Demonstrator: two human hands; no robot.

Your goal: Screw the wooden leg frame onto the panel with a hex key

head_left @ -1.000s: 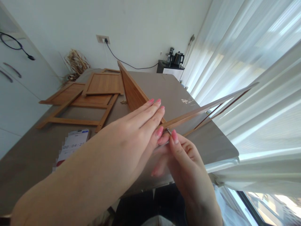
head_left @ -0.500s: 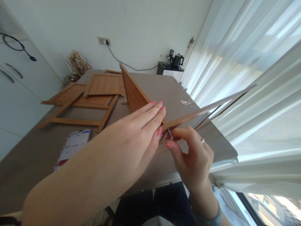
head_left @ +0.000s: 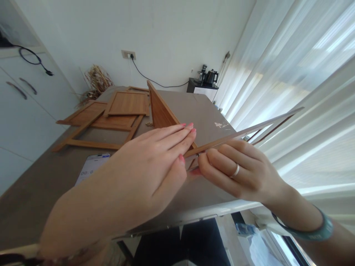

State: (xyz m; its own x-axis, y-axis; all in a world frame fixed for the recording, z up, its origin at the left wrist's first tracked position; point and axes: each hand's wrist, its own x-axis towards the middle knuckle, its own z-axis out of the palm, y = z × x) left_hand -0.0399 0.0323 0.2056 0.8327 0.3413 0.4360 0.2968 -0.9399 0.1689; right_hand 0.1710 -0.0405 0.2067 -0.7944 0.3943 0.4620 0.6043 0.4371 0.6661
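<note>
Change since earlier: right hand [head_left: 238, 170] has rolled over since half a second ago, knuckles now up, wrist swung to the lower right of the frame. The left hand [head_left: 149, 166] keeps much the same place.
Table: grey-brown tabletop [head_left: 205, 111] fills the middle of the frame.
Flat parts: orange-brown wooden framed panels [head_left: 127, 103] lie at the upper left, well apart from both hands.
Upright panel: orange-brown wooden board standing on edge [head_left: 161, 112] runs from upper centre down to the hands.
Long panel: thin wooden board seen edge-on [head_left: 249, 129] reaches from the hands to the right middle of the frame and meets the upright board at a corner in the centre.
Left hand: flat, fingers [head_left: 185, 130] straight and together, pressed on the near end of the upright board. It clasps nothing.
Right hand: fingertips [head_left: 203, 167] pinched shut at the corner. What they pinch is hidden now; a small bent metal key shows there half a second ago.
Doing it well: judging from the pose, steady pressure from the flat hand should keep the two boards square, with short turns that stay in line with the joint.
Joint and grip: the corner lies right at the pinching fingertips, just right of the left little finger; both boards fan away from it.
Small things: white smartphone [head_left: 93, 168] at lower left; brass fittings [head_left: 149, 124] beside the upright board.
</note>
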